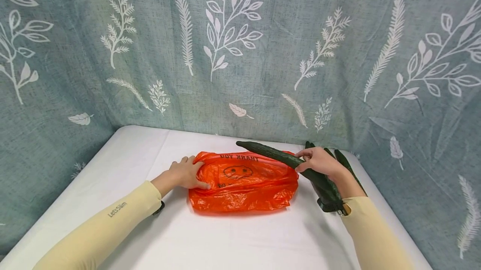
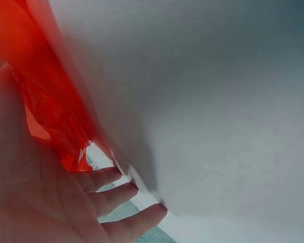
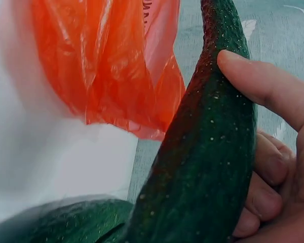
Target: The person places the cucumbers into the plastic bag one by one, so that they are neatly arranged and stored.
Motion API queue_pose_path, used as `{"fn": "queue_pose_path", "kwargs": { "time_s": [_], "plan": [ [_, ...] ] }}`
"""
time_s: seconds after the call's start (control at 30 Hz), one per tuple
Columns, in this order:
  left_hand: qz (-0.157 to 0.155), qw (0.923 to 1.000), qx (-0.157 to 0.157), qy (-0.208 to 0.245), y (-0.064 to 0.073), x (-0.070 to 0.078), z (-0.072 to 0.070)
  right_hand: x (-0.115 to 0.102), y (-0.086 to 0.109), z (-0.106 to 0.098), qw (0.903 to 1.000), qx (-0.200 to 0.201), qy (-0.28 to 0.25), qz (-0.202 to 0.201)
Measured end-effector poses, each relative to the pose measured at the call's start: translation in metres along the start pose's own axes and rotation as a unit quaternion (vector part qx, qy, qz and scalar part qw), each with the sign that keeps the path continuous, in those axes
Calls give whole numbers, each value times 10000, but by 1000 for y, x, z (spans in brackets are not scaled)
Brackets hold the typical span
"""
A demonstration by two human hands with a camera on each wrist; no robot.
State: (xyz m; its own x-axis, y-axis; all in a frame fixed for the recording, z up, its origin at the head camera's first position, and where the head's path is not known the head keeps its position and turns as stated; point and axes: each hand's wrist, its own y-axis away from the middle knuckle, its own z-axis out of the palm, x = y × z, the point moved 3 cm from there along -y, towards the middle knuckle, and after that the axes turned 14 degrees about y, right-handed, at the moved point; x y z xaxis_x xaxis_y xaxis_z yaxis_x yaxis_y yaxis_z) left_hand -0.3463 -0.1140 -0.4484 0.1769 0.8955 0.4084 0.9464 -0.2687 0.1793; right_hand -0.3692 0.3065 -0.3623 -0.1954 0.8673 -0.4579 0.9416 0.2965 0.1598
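Observation:
An orange-red plastic bag with dark printing lies flat on the white table. My left hand rests at its left end, the thumb and index finger over the plastic. In the left wrist view the other fingers are fairly straight, their tips down on the table. With my right hand I grip a long dark green cucumber between thumb and fingers. It slants over the bag's right end, its thin tip pointing up and left. The right wrist view shows the thumb along the cucumber's bumpy skin.
More cucumbers lie at the table's right side, partly hidden behind my right hand and wrist. Another cucumber shows low in the right wrist view. A grey-green curtain with white leaf patterns surrounds the white table at the back and sides.

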Motion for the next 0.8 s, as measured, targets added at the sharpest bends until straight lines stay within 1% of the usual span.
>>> {"fn": "queue_pose_path", "kwargs": {
  "time_s": [0.2,0.47,0.6,0.8],
  "plan": [
    [-55,10000,-34,11,0,0,3,-11,-10,10,9998,-106,29,-140],
    [-34,10000,-25,-1,0,2,3,-26,-21,20,9981,-300,425,-322],
    [-51,10000,-37,1,1,4,1,-36,-29,24,9971,-485,451,-362],
    [-123,9999,-99,-46,1,5,2,-51,-40,34,9954,-567,456,-625]
  ]
}}
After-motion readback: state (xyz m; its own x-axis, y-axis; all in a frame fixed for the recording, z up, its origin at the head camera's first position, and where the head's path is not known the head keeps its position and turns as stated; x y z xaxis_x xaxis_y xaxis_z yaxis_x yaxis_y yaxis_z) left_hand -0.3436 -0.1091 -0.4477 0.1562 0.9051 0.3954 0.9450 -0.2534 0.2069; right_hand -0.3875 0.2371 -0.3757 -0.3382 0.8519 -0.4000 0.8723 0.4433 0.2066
